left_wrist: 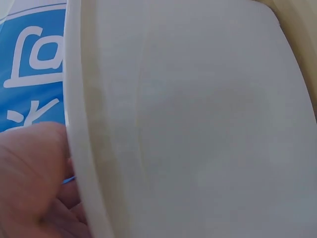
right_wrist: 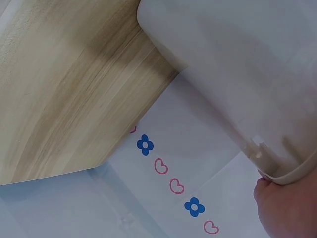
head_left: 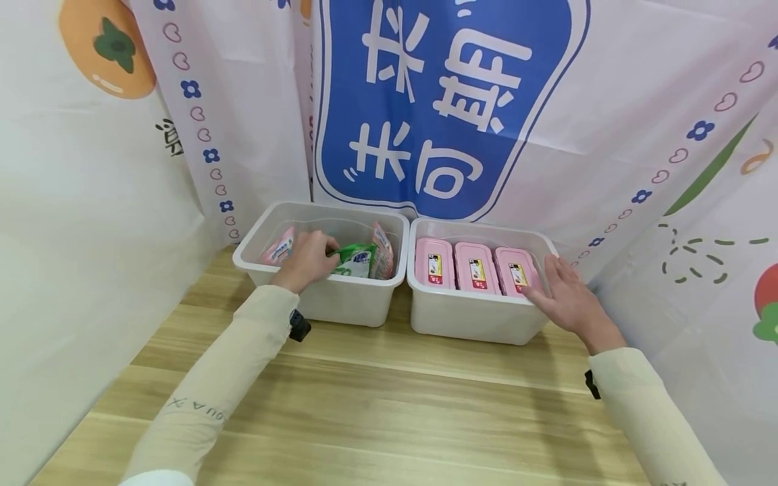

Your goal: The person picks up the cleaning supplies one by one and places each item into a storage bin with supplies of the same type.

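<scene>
In the head view, my left hand [head_left: 310, 258] reaches over the front rim of the left white bin [head_left: 346, 300]. Its thumb and fingers pinch the edge of a green and white packet [head_left: 357, 262]; the bin wall hides this grip in the left wrist view, where part of the hand [left_wrist: 34, 178] shows behind the rim. Pink packets [head_left: 383, 253] stand on either side of the green one. My right hand [head_left: 568, 300] rests at the right front corner of the right white bin [head_left: 474, 317], fingers extended. Pink lidded boxes [head_left: 477, 268] stand in a row inside that bin.
Both bins sit side by side on a wood-grain table [head_left: 389, 405], close to a printed cloth [head_left: 437, 101] hanging at the back. White cloth walls also close in the left and right sides. Dark wrist cameras [head_left: 299, 325] are strapped under both wrists.
</scene>
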Tool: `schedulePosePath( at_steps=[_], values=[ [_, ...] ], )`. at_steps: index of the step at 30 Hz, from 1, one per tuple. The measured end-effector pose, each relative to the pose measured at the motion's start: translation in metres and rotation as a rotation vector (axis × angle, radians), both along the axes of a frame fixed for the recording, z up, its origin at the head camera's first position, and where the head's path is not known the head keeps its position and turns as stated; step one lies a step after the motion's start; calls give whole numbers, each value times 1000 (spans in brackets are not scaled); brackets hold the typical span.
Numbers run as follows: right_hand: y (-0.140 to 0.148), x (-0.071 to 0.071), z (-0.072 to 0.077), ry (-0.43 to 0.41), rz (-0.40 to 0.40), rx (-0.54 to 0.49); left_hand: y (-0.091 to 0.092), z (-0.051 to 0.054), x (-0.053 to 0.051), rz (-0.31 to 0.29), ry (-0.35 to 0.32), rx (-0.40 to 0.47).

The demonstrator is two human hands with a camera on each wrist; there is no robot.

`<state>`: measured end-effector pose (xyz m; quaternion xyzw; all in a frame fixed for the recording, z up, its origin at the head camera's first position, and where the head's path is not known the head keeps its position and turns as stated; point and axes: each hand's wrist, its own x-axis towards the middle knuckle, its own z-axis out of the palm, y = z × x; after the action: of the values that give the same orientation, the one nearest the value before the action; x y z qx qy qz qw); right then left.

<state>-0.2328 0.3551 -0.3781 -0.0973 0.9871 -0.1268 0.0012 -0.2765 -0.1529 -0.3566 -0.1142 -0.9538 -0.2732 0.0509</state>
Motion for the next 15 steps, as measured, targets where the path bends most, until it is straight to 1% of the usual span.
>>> schedulePosePath(
  at_steps=[2,4,7,10,12,15],
  values=[
    [0,-2,2,-15,6,18,-5,2,1,-28,29,-17],
    [0,-4,4,-33,15,33,-11,4,4,-45,59,-53],
    [1,-5,8,-54,20,62,-17,11,9,-72,70,-72],
    [3,-4,12,-69,24,83,-22,21,16,-91,52,-90],
    [3,-4,16,-77,22,92,-28,27,19,-120,46,-99],
    [0,-6,23,-85,11,99,-38,36,22,-133,44,-138]
  ],
)
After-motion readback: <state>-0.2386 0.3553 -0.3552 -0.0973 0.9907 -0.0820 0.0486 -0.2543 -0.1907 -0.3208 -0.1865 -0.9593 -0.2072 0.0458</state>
